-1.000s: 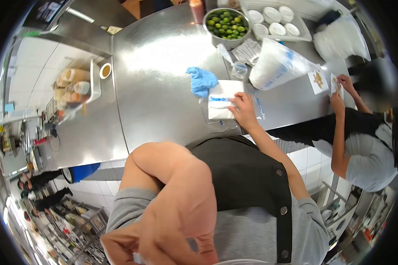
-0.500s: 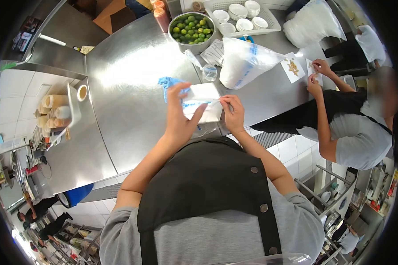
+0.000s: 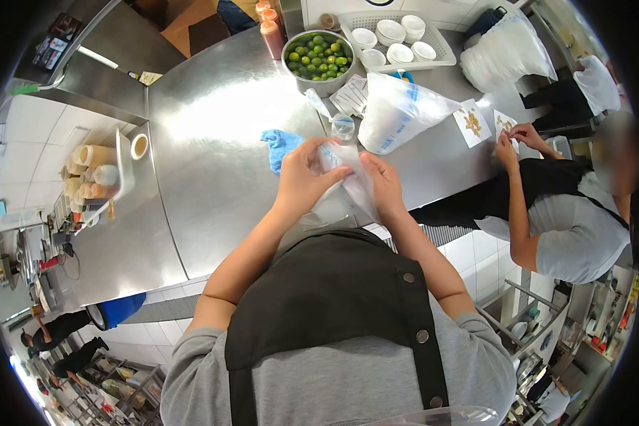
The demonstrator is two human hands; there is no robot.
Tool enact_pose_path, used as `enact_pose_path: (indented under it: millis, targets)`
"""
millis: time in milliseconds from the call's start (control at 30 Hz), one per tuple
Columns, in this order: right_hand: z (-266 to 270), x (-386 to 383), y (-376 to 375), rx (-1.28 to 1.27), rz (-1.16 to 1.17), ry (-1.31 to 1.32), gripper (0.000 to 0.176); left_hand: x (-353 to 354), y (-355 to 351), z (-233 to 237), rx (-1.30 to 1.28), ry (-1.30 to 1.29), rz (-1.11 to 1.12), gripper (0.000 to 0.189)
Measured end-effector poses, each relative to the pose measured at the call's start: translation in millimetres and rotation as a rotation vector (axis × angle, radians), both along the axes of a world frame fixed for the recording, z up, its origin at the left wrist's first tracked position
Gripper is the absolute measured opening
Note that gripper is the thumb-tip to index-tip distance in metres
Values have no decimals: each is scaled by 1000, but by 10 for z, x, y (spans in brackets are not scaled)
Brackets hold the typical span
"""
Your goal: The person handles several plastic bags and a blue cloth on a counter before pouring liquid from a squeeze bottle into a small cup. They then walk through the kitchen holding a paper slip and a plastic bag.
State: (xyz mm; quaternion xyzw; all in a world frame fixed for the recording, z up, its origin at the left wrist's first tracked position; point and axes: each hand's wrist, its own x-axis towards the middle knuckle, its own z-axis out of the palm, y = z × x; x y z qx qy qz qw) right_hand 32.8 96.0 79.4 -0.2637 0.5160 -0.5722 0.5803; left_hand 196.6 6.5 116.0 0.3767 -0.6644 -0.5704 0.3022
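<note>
A thin, translucent white plastic bag (image 3: pixel 361 186) with blue print is between my two hands, close in front of my apron. My left hand (image 3: pixel 304 179) is closed on its left part, with curled fingers and the thumb lying across the plastic. On the other side, my right hand (image 3: pixel 385 186) grips the bag's right edge, its fingers partly hidden behind the plastic. Just beyond my left hand lies a crumpled blue cloth (image 3: pixel 280 148). A small clear plastic item (image 3: pixel 343 128) rests on the steel counter past the bag.
On the steel counter (image 3: pixel 213 177) stand a bowl of green limes (image 3: pixel 318 77), sauce bottles (image 3: pixel 271 37), a large bag of white bags (image 3: pixel 397 117) and a crate of white bowls (image 3: pixel 444 53). At right, a co-worker's hands (image 3: pixel 515 138) handle small pieces on white sheets (image 3: pixel 473 139).
The bag was flat and smooth; now it is bunched and upright between my hands. My left hand has closed on it from spread fingers. The camera view has shifted slightly.
</note>
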Motion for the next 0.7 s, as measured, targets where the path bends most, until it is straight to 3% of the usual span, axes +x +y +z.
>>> enact_pose_path:
  millis: [67,133,167,233,400,433,467,567,700]
  targets:
    - [16,-18,-4,32,85,-268,52,46,-37,-66,98,-53,46,25]
    - [-41,-66,8,-21,202,-641,64,88,-48,-39,211,114,101,25]
    - [-79,-103,33,-51,225,-581,65,112,-54,-24,267,199,129,26]
    - [-106,-143,73,-109,268,-463,70,188,-91,-3,231,92,129,21]
    - [197,-131,24,-325,171,288,59,182,-32,141,8,-359,57,13]
    - [252,-95,-12,-332,141,424,58,153,7,138,-27,-318,39,14]
    - [268,-75,-42,-303,102,455,47,128,42,138,-62,-276,23,15]
    - [90,-130,-161,-345,43,487,36,96,53,188,-70,-130,-15,15]
    - [344,-61,-170,-294,-39,288,19,128,32,192,71,2,71,17]
